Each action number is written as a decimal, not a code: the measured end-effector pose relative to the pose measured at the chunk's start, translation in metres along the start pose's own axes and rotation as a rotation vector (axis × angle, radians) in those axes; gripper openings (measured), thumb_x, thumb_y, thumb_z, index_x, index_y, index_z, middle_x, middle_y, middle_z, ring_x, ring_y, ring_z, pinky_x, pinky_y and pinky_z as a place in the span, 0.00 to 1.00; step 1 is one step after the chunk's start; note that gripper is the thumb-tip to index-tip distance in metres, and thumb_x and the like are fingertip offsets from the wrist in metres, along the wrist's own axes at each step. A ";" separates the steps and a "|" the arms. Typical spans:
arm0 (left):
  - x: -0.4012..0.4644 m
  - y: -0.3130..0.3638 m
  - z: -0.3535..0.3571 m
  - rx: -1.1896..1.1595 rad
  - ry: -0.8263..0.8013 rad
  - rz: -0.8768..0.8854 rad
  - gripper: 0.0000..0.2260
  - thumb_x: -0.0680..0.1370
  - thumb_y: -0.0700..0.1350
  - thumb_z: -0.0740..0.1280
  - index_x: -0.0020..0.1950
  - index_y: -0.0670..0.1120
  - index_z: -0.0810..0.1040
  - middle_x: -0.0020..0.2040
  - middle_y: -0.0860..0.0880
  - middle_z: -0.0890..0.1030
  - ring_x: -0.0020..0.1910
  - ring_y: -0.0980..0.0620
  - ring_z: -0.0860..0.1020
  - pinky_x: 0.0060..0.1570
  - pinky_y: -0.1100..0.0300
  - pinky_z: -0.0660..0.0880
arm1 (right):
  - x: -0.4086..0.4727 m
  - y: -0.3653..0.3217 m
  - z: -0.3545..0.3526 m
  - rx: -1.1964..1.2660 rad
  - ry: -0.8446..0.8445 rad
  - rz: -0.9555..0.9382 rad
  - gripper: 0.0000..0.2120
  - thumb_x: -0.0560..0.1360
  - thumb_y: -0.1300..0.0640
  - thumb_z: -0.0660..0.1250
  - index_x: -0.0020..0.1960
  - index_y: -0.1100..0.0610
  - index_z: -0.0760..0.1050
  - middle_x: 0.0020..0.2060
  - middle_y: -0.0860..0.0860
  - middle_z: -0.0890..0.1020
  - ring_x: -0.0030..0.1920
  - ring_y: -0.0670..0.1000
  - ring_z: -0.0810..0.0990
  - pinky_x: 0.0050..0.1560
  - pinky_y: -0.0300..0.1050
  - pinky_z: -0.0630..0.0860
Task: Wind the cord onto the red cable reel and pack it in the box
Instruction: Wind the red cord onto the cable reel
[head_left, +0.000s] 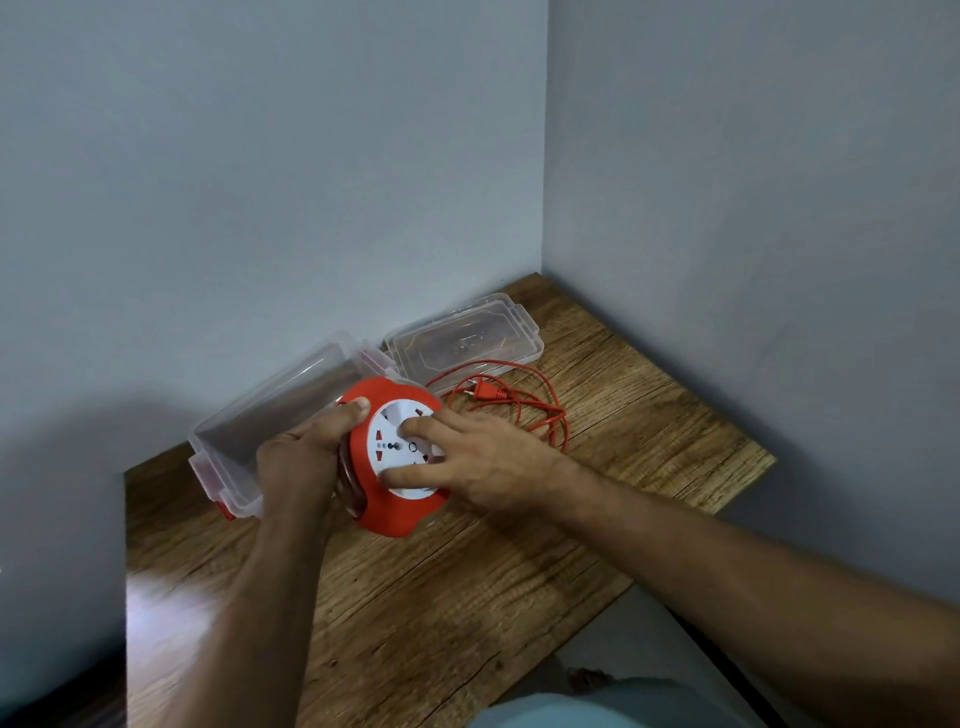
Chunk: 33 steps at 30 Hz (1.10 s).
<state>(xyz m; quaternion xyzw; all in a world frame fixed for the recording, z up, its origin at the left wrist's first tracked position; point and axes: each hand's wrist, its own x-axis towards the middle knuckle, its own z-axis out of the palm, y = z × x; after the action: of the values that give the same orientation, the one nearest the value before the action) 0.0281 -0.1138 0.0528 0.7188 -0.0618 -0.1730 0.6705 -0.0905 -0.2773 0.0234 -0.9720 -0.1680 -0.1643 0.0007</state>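
- The red cable reel (397, 457) sits tipped up on the wooden table (467, 597).
- The left hand (306, 457) wraps its edge; the right hand (467, 457) lies spread on the white face.
- Lots of cord (524, 400) lies loose.
- The box (270, 410) waits open, with nothing in it.

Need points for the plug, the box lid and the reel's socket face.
plug (487, 393), head view, on the red plug body among the loose cord.
box lid (462, 340), head view, on the middle of the clear panel.
socket face (395, 447), head view, on the white disc between the two hands.
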 end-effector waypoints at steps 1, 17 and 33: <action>0.004 -0.001 -0.003 0.026 -0.016 -0.011 0.06 0.71 0.49 0.79 0.42 0.50 0.85 0.32 0.57 0.87 0.39 0.50 0.87 0.36 0.56 0.82 | 0.000 0.006 0.000 -0.044 -0.004 -0.070 0.22 0.79 0.56 0.65 0.72 0.44 0.68 0.67 0.62 0.71 0.62 0.62 0.73 0.55 0.58 0.77; -0.014 0.002 0.010 0.086 0.010 0.209 0.05 0.72 0.44 0.79 0.40 0.54 0.87 0.31 0.57 0.87 0.29 0.58 0.84 0.38 0.56 0.80 | 0.020 -0.037 -0.007 0.583 0.175 0.893 0.30 0.67 0.35 0.68 0.64 0.46 0.66 0.45 0.50 0.84 0.43 0.55 0.83 0.44 0.48 0.79; -0.010 -0.020 -0.005 0.142 -0.024 -0.056 0.05 0.71 0.48 0.79 0.43 0.49 0.87 0.37 0.48 0.89 0.37 0.44 0.88 0.41 0.50 0.84 | -0.024 0.014 0.027 -0.084 0.077 -0.129 0.18 0.81 0.52 0.62 0.70 0.45 0.66 0.63 0.61 0.74 0.57 0.59 0.73 0.53 0.54 0.71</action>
<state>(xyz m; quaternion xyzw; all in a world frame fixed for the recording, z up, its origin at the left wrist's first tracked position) 0.0172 -0.1041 0.0353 0.7640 -0.0617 -0.1955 0.6118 -0.0986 -0.2965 -0.0088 -0.9513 -0.2232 -0.2082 -0.0441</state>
